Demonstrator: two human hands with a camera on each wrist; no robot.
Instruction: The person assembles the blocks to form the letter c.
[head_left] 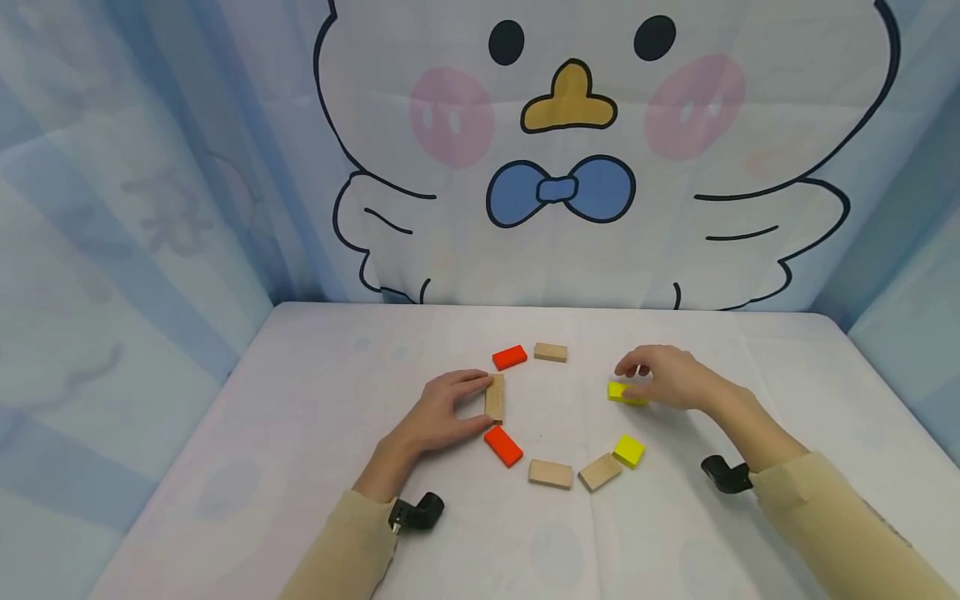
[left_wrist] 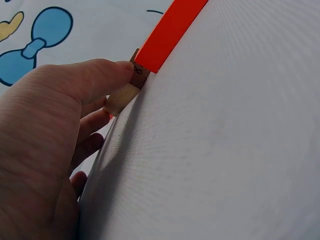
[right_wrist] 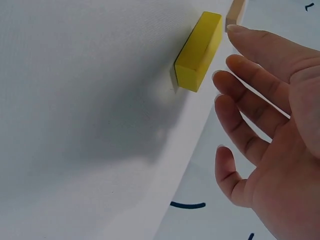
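My left hand (head_left: 442,412) holds a plain wooden block (head_left: 494,400) by its two ends, thumb at the near end and a finger at the far end. The block lies on the table between two red blocks; the nearer red block (head_left: 503,447) sits just past my thumb, and the farther red block (head_left: 510,357) is beyond my fingertips. Over on the right, a yellow block (head_left: 618,392) lies partly hidden under my right hand (head_left: 671,379). The right wrist view shows that hand's fingers loosely bent and apart from the yellow block (right_wrist: 197,52), with nothing between them.
More blocks continue a loose ring on the white table (head_left: 300,467): a wooden block (head_left: 551,352) at the back, another wooden block (head_left: 551,474) in front, a tilted wooden block (head_left: 600,472), and a second yellow block (head_left: 629,451). A printed curtain (head_left: 555,258) hangs behind the table.
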